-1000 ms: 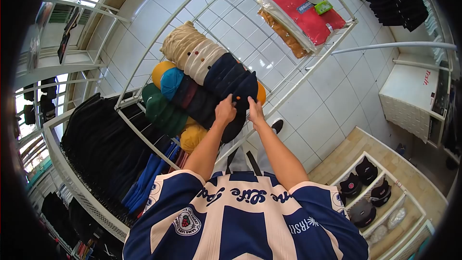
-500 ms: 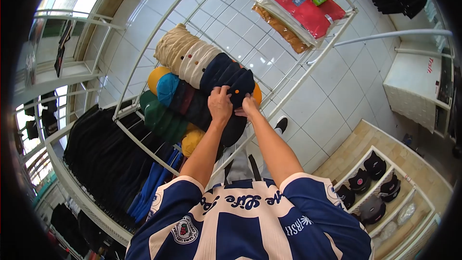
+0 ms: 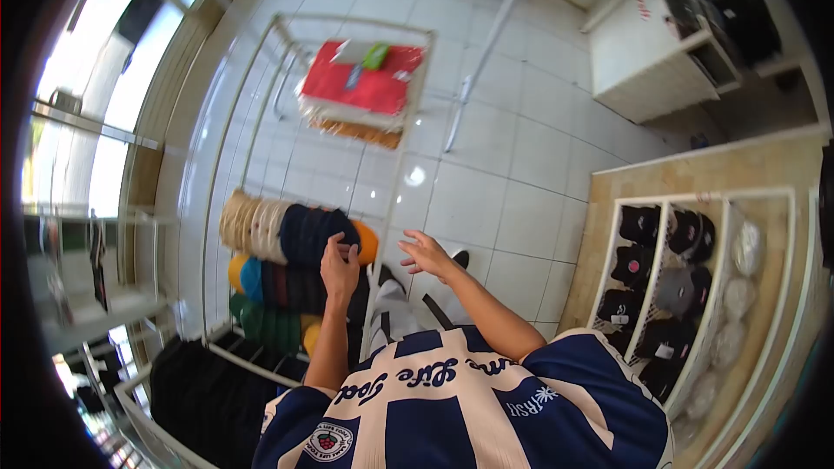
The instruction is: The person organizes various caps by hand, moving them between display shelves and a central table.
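Note:
Rows of nested caps lie on a white wire rack [image 3: 397, 182]. The top row runs from beige caps [image 3: 252, 224] to navy caps [image 3: 306, 234], with an orange cap [image 3: 368, 241] at its right end. My left hand [image 3: 340, 267] is raised over the navy end of that row, fingers loosely extended and holding nothing. Off to the right, past the rack's edge, my right hand [image 3: 427, 254] hangs in the air with its fingers spread. Below the top row are a blue cap [image 3: 251, 279], dark caps and green caps [image 3: 268, 323], partly hidden by my left forearm.
Red bagged garments [image 3: 356, 85] with a small green packet [image 3: 375, 56] sit at the rack's far end. Black clothes [image 3: 187, 395] hang at lower left. A shelf [image 3: 653, 278] of black and grey caps stands right, and a white counter [image 3: 630, 56] at upper right.
Both hands have come off the navy caps; the right has moved away to the right and spread its fingers. The view has turned right, bringing more of the cap shelf into sight.

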Available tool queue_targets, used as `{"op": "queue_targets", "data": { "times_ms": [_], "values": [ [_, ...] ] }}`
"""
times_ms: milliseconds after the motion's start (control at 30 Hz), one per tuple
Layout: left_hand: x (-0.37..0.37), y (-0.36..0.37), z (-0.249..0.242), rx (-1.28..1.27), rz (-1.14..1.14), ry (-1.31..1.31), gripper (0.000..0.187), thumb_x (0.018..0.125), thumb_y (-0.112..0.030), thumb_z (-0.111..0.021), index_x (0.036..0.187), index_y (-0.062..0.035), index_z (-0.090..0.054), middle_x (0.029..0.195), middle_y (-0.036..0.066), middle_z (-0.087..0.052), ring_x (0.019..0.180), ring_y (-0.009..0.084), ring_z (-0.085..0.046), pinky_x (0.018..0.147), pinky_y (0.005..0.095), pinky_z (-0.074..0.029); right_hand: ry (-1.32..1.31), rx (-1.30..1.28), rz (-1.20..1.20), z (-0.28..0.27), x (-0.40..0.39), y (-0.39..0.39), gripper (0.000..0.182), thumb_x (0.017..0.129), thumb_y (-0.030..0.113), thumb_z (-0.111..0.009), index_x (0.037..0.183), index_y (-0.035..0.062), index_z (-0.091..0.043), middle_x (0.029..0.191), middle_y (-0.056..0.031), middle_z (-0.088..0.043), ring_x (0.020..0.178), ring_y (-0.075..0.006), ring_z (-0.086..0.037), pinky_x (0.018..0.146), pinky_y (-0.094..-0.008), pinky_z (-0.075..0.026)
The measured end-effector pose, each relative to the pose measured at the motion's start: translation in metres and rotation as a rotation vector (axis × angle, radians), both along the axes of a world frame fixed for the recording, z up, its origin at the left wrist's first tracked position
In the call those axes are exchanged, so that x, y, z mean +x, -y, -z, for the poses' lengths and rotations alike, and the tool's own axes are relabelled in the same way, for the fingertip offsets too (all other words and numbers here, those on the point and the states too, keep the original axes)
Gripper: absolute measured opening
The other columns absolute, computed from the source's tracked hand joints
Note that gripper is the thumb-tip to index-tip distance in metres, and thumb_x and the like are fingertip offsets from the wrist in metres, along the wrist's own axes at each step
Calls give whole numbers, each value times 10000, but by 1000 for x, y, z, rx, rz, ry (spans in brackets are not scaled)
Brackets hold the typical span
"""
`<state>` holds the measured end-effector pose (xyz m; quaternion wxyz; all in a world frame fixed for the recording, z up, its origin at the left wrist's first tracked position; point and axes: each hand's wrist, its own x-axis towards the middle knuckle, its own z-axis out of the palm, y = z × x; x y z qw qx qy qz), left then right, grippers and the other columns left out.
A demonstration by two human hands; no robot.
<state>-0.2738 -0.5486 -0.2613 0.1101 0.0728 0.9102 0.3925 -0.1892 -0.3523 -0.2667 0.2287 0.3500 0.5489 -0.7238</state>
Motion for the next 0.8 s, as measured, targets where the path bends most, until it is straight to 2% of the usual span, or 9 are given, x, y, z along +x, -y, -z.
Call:
{"op": "queue_targets", "data": {
  "times_ms": [67,167,200,367,467,533,633,800],
  "values": [
    [5,-47,-3,56,120,2,309,831,-119,-657,1114,-36,-564,796,100,-648,719,250,-643,670,363,-506,-16,56,69,-23,25,-52,580,926,352,-568,1386,41,-399,1282,-187,-522,968,-240,-637,761,-338,-536],
    [21,-140,-25,143,344,-76,307,834,-124,-653,1111,-29,-565,799,110,-657,705,236,-650,642,343,-507,-45,158,208,-49,73,-132,556,927,348,-562,1373,47,-422,1249,-149,-549,961,-223,-637,761,-324,-520],
    [28,-173,-35,173,412,-40,300,835,-125,-652,1107,-27,-570,806,112,-663,708,229,-653,635,338,-508,-64,185,301,-53,93,-155,507,928,346,-558,1334,56,-469,1201,-111,-577,948,-200,-637,759,-310,-505],
    [84,-317,-77,293,790,-33,283,835,-105,-651,1098,-21,-587,832,127,-674,722,221,-663,643,329,-520,-170,278,745,-85,200,-255,407,925,311,-558,1255,74,-529,1091,-57,-606,903,-179,-643,736,-295,-506],
    [127,-376,-97,317,1051,29,292,837,-132,-664,1100,-25,-595,889,140,-679,764,241,-676,666,337,-526,-188,335,986,-107,264,-280,423,924,332,-564,1244,57,-531,1085,-68,-607,911,-185,-638,747,-304,-506],
    [153,-407,-106,318,1231,45,298,839,-152,-666,1103,-33,-598,911,145,-681,772,253,-680,677,351,-528,-216,318,1245,-117,300,-286,411,931,313,-541,1244,46,-531,1087,-89,-610,911,-201,-635,743,-305,-501],
    [175,-451,-113,310,1449,37,315,835,-173,-674,1111,-42,-597,924,148,-685,782,265,-684,695,366,-532,-312,241,1453,-117,334,-290,416,935,323,-532,1243,43,-530,1095,-97,-606,943,-210,-624,767,-317,-499],
    [194,-533,-121,245,1771,67,337,837,-192,-672,1130,-47,-589,942,158,-684,804,271,-685,721,375,-532,-366,281,1664,-106,346,-330,412,917,342,-555,1222,66,-547,1139,-113,-601,989,-229,-610,801,-339,-489]
  ]
}}
